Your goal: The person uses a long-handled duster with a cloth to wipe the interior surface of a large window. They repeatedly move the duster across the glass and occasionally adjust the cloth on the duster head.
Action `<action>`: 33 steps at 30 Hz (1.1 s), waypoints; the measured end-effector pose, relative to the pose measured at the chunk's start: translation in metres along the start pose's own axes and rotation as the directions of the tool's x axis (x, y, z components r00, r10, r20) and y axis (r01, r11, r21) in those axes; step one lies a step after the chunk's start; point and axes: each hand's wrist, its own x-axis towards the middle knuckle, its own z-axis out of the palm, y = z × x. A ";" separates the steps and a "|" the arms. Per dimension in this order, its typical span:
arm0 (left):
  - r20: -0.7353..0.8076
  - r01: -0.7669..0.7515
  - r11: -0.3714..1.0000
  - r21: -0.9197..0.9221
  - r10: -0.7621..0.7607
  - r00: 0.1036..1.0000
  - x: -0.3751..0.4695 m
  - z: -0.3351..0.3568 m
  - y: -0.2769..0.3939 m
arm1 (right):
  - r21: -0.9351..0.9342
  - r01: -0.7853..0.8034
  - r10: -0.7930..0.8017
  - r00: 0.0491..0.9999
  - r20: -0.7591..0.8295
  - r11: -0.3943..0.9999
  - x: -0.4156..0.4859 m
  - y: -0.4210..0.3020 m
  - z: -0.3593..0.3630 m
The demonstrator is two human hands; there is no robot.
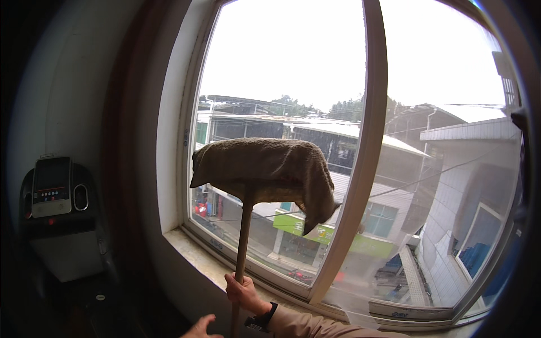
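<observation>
A long wooden pole (242,241) stands nearly upright before the window, its head covered by a draped brown cloth (262,162). The cloth hangs lower at its right end, and whether it touches the glass I cannot tell. My right hand (245,292), with a black band at the wrist and a tan sleeve, is closed around the pole below the sill's level. Low at the picture's bottom edge, my left hand (202,328) is partly cut off, fingers apart, left of the pole and holding nothing visible.
A sliding window with a light frame (372,126) fills the middle and right, above a stone sill (198,255). On the left stand a dark curtain (127,126) and a treadmill console (51,186). Buildings and a street show outside.
</observation>
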 end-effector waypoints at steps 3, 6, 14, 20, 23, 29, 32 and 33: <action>0.061 0.068 0.985 -0.161 -0.059 0.996 -0.077 0.059 -0.039 | 0.023 0.097 -0.098 0.994 0.041 0.995 0.018 -0.030 -0.001; 0.337 0.494 0.809 -0.319 -0.391 0.857 -0.120 0.075 -0.073 | 0.092 0.135 -0.142 0.987 0.076 0.986 0.037 -0.060 -0.008; 0.512 0.696 0.558 -0.452 -0.477 0.714 -0.139 0.087 -0.119 | 0.045 0.208 -0.212 0.967 0.140 0.977 0.084 -0.146 0.010; 0.578 0.743 0.420 -0.520 -0.468 0.669 -0.080 0.077 -0.095 | -0.081 0.377 -0.358 0.916 0.181 0.923 0.121 -0.259 0.036; 0.596 0.695 0.231 -0.681 -0.377 0.709 -0.035 0.067 -0.048 | -0.058 0.484 -0.455 0.852 0.258 0.873 0.126 -0.328 0.057; 0.477 0.558 0.360 -0.748 -0.293 0.829 0.083 0.025 0.029 | -0.274 0.656 -0.656 0.747 0.106 0.703 0.133 -0.385 0.095; 0.450 0.539 0.414 -0.733 -0.299 0.842 0.147 0.006 0.056 | -0.342 0.639 -0.652 0.752 0.094 0.688 0.129 -0.383 0.106; 0.392 0.457 0.491 -0.742 -0.236 0.889 0.163 0.001 0.066 | -0.351 0.666 -0.676 0.728 0.114 0.658 0.127 -0.384 0.111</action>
